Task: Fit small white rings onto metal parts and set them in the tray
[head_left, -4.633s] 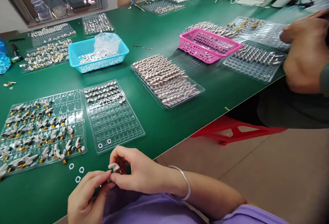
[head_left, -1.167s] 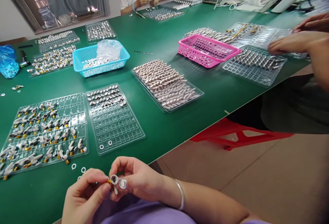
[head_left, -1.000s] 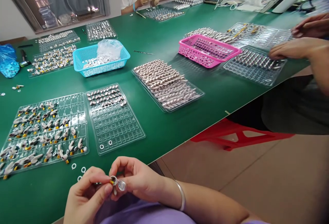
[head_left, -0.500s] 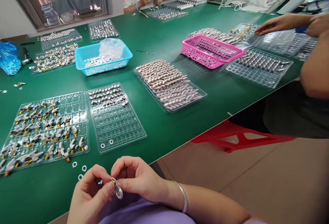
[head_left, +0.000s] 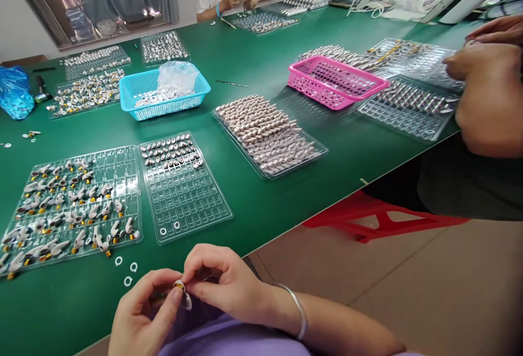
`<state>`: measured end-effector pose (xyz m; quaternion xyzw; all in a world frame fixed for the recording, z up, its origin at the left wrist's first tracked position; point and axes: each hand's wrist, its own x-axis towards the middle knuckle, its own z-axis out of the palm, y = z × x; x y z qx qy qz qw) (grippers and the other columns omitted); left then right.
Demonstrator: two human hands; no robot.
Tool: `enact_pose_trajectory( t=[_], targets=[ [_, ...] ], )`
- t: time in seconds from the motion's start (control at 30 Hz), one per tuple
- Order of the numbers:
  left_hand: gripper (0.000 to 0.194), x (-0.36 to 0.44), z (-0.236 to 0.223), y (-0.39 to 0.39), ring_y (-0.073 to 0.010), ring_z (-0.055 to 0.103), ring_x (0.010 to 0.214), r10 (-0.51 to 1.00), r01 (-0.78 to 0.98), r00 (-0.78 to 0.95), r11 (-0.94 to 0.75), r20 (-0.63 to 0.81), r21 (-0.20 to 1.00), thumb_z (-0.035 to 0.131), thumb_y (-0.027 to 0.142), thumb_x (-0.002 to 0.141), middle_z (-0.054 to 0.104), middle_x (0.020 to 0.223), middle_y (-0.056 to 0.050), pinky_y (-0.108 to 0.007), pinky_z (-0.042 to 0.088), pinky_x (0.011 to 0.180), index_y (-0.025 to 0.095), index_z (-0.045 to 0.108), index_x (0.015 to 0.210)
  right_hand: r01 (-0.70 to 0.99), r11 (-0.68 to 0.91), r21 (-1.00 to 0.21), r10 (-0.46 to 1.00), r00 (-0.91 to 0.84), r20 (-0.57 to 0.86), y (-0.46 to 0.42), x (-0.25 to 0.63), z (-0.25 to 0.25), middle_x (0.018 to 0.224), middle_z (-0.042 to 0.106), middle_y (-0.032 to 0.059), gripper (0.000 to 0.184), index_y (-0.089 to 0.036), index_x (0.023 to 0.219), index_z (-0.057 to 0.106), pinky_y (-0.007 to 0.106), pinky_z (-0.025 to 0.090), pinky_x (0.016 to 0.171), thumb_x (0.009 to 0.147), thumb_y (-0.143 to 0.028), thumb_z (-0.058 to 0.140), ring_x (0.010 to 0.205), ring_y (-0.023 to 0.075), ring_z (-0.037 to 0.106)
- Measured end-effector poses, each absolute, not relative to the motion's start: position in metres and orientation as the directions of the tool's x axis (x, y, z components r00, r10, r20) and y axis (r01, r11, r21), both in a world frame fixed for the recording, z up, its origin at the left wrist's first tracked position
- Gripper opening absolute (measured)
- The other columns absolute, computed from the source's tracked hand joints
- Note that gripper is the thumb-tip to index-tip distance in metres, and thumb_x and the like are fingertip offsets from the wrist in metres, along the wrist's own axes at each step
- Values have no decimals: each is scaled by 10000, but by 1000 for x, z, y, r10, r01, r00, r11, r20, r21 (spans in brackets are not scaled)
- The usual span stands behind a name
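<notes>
Pinched between thumb and forefinger, a small white shell [head_left: 178, 283] sits in the left hand [head_left: 149, 307], in front of the purple clothing [head_left: 232, 334]; right at its rim are the fingertips of the right hand [head_left: 231, 285], though whether they clasp it or merely press, it's impossible to tell.

Across the broad green table [head_left: 257, 206] we go, to the clear tray [head_left: 116, 168] of similar white pieces, and the smaller tray [head_left: 190, 198] with its rows of metallic caps [head_left: 174, 146].

Back to that shell: it looks light, stiff and rather slick, so the curved outer wall seems the place to hold. Tucked against it, a yellow strip [head_left: 178, 285] looks thin and easily creased, best left unsqueezed. Below dangles a pale round part [head_left: 188, 303], probably delicate too.

Brands, labels, writing? Nothing legible anywhere!
</notes>
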<state>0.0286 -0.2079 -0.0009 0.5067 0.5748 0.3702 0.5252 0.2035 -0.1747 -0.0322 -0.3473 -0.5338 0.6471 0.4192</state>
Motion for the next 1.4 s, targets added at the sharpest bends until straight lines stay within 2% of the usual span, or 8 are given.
enact_pose_trajectory(
  t=[0.3, 0.5, 0.77, 0.9, 1.0, 1.1, 1.2, 1.4],
  targets=[
    [153, 25, -2, -207, -204, 733, 716, 995, 398, 90, -5, -33, 917, 725, 242, 764, 784, 847, -38, -224, 586, 640, 279, 781, 902, -153, -216, -964, 884, -449, -127, -173, 206, -27, 749, 678, 35, 142, -129, 832, 701, 224, 514, 620, 780, -259, 680, 667, 122, 630],
    [220, 23, -3, -206, -199, 734, 741, 989, 434, 124, -127, 80, 892, 721, 169, 759, 784, 879, -34, -223, 588, 664, 302, 780, 924, -113, -151, -982, 911, -403, -94, -173, 204, -30, 756, 704, 49, 128, -133, 798, 720, 224, 526, 610, 772, -244, 661, 660, 128, 639],
    [198, 31, -2, -208, -191, 723, 721, 993, 380, 77, -108, 85, 919, 731, 149, 737, 765, 830, -27, -212, 587, 645, 277, 777, 881, -73, 17, -997, 945, -324, 40, -177, 199, -32, 742, 685, 35, 58, -152, 761, 677, 230, 505, 635, 764, -206, 658, 666, 125, 624],
    [153, 33, -1, -206, -168, 704, 672, 999, 352, 22, -37, 31, 935, 725, 171, 743, 744, 799, -14, -196, 581, 615, 262, 756, 862, -252, -234, -939, 902, -416, -113, -176, 198, -32, 731, 644, 10, 156, -144, 792, 622, 236, 504, 657, 794, -286, 687, 668, 110, 611],
    [129, 30, -1, -206, -153, 693, 655, 1000, 351, 5, -5, 3, 936, 716, 186, 753, 723, 790, -4, -186, 578, 609, 258, 739, 858, -397, -523, -754, 771, -597, -221, -172, 202, -36, 755, 638, 7, 335, -132, 845, 579, 255, 528, 676, 781, -429, 722, 669, 102, 636],
    [135, 27, -2, -207, -150, 690, 660, 1000, 369, -13, 9, -5, 929, 725, 197, 743, 698, 831, -3, -189, 585, 600, 259, 738, 862, -403, -682, -610, 644, -726, -240, -169, 205, -41, 778, 657, 18, 420, -123, 870, 566, 266, 548, 675, 702, -429, 800, 697, 124, 680],
    [128, 24, -4, -207, -146, 687, 676, 1000, 392, 11, 7, -13, 920, 708, 209, 763, 667, 850, 2, -191, 592, 593, 268, 731, 874, -403, -705, -584, 623, -745, -238, -168, 205, -46, 761, 672, 20, 423, -116, 866, 577, 238, 540, 642, 657, -369, 845, 685, 126, 688],
    [121, 26, -7, -209, -122, 687, 698, 999, 414, 45, -2, -18, 910, 679, 212, 802, 650, 874, 19, -161, 582, 628, 280, 692, 901, -445, -626, -640, 718, -650, -250, -170, 204, -45, 757, 682, 2, 377, -114, 822, 606, 200, 507, 670, 614, -281, 874, 668, 76, 649]
  ],
)
